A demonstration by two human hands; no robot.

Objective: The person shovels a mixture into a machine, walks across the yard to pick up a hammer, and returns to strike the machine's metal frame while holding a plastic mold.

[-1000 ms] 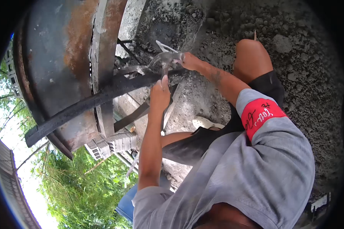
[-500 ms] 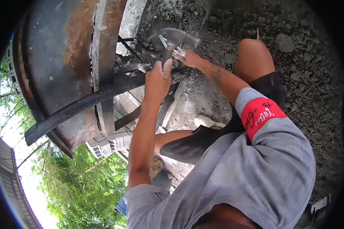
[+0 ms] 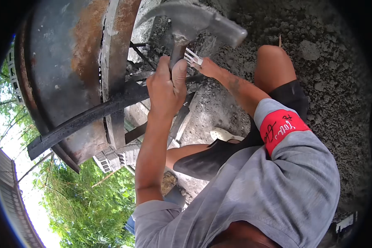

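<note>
My left hand (image 3: 166, 89) is closed around the dark handle of a claw hammer (image 3: 190, 25), thumb lying along it. The hammer's metal head is raised close to the camera, its curved claw toward the left. Behind the handle, my right hand (image 3: 208, 67) is low, fingers curled and partly hidden; narrow white strips (image 3: 193, 57) cover or lie along them. What this hand grips cannot be made out. Just beneath it, a long curved black strip (image 3: 87, 110) runs left across a large rusty metal drum (image 3: 70, 78).
Dark bars (image 3: 137, 132) lie under the curved strip. Hollow blocks (image 3: 109, 160) stand below the drum. Grey rubble (image 3: 326, 95) covers the ground at the right, beside my bent knee (image 3: 275, 66). A light clog (image 3: 223, 134) is on my foot. Green plants (image 3: 87, 202) grow at lower left.
The hammer has come up toward the camera in my left hand, so its head looks larger and higher. My right hand has stayed nearly in place.
</note>
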